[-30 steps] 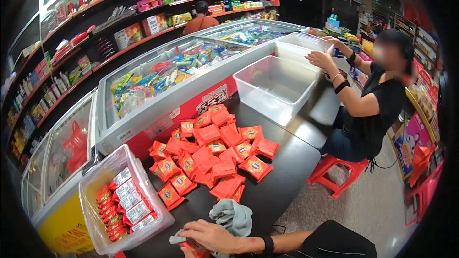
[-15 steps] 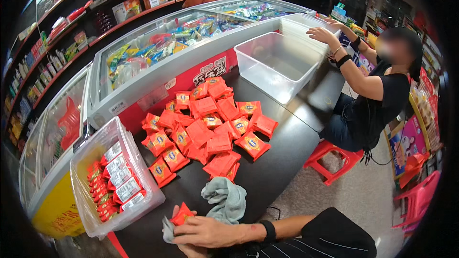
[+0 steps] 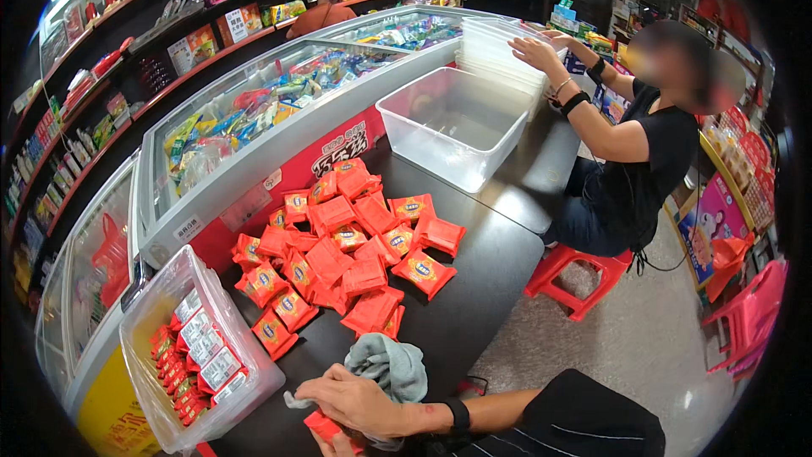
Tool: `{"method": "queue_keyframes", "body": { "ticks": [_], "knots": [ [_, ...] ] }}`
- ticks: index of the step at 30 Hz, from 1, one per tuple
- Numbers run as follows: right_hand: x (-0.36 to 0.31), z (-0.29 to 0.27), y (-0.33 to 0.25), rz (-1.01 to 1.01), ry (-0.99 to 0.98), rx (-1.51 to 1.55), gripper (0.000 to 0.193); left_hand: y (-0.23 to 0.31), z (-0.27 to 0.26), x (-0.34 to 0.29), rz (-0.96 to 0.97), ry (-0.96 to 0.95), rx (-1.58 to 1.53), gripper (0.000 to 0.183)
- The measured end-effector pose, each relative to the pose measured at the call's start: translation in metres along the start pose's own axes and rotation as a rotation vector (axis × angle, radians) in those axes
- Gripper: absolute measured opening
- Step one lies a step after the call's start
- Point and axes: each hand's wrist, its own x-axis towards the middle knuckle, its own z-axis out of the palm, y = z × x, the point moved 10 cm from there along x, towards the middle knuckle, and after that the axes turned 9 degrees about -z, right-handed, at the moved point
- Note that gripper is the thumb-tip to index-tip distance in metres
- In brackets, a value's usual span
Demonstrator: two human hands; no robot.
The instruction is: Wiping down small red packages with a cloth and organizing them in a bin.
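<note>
Gripping one red packet (image 3: pixel 324 428) at the frame's bottom, your right hand (image 3: pixel 359 402) presses one grey cloth (image 3: pixel 391 366); your left hand (image 3: pixel 340 444) is mostly hidden, its fingers unreadable. Roughly thirty red packets (image 3: pixel 347 250) crowd the centre, two clear bins flanking.

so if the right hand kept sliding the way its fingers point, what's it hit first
Probably the clear bin of red packs; the right hand, lying on the grey cloth, points left toward it, though depth is unclear.
</note>
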Motion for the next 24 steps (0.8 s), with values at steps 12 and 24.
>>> {"method": "queue_keyframes", "body": {
  "ticks": [12,24],
  "knots": [
    [0.008,0.001,0.023,0.204,-0.203,0.144,0.026,0.058,0.015,0.02,0.04,-0.132,-0.522,0.06],
    [0.002,0.033,-0.018,-0.18,-0.443,0.022,0.06,0.028,0.007,0.018,-0.11,-0.037,-0.328,0.053]
  ]
}}
